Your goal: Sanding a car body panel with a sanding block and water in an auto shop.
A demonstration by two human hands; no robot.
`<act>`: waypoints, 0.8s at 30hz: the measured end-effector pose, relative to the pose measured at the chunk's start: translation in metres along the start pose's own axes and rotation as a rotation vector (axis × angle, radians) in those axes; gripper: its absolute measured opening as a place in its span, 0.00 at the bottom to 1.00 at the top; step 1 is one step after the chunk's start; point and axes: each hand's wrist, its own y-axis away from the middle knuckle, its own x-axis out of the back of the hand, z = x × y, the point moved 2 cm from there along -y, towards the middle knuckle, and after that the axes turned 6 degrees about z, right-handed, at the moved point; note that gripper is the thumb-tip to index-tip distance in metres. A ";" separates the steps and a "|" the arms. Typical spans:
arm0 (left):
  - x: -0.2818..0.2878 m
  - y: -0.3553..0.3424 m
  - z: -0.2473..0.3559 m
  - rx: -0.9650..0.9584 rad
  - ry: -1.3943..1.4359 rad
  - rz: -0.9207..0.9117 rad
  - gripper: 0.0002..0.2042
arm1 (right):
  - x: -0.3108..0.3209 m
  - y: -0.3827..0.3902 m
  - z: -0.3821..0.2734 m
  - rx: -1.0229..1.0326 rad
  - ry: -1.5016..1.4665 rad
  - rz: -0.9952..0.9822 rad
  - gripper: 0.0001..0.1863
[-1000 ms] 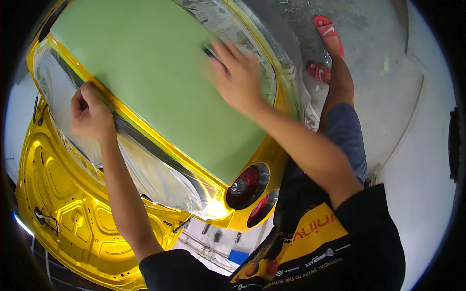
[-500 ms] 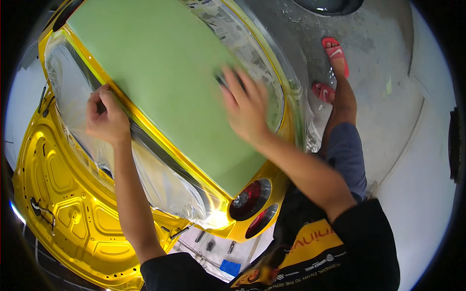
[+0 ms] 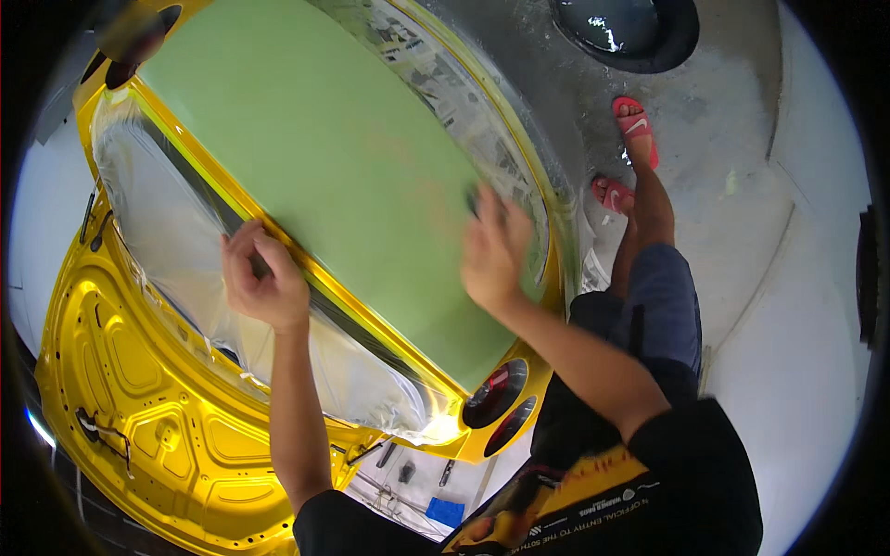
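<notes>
A broad panel of a yellow car is coated in matte pale green (image 3: 324, 167). My right hand (image 3: 496, 255), smeared by motion, is over the panel's right part. Under its fingers shows the edge of a small dark block (image 3: 473, 202), its kind too blurred to tell. My left hand (image 3: 267, 278) is curled closed at the panel's yellow edge strip (image 3: 306, 264), with no object seen in it. Clear plastic sheeting (image 3: 176, 199) covers the opening beside that strip.
A raised yellow lid (image 3: 176, 435) stands at the lower left. Round tail lights (image 3: 496, 394) sit at the near corner. Taped newspaper (image 3: 436, 79) lines the panel's far side. On the wet floor are a black tub (image 3: 681, 42) and a person's red slide sandals (image 3: 640, 130).
Both hands have shifted right and lower in the picture, the right hand over the green panel with the dark block, the left along the yellow strip. The view has shifted slightly.
</notes>
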 end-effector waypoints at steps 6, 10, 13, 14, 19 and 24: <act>-0.006 -0.013 0.014 -0.027 -0.011 0.016 0.04 | -0.039 -0.048 0.007 -0.096 0.098 0.057 0.35; -0.008 -0.014 0.014 -0.003 -0.004 0.024 0.03 | -0.113 -0.198 -0.056 0.067 -0.049 -0.055 0.25; -0.002 -0.006 0.009 0.006 -0.048 0.006 0.03 | -0.083 -0.138 -0.050 0.012 -0.076 -0.095 0.29; -0.001 -0.009 0.010 -0.001 -0.051 0.002 0.03 | -0.054 -0.086 -0.026 0.015 -0.068 -0.043 0.30; 0.006 -0.014 0.011 -0.013 -0.091 -0.035 0.03 | -0.008 -0.020 -0.007 -0.161 0.058 -0.159 0.31; -0.009 -0.017 0.020 0.001 -0.047 -0.042 0.04 | -0.140 -0.245 -0.058 0.147 -0.080 -0.163 0.29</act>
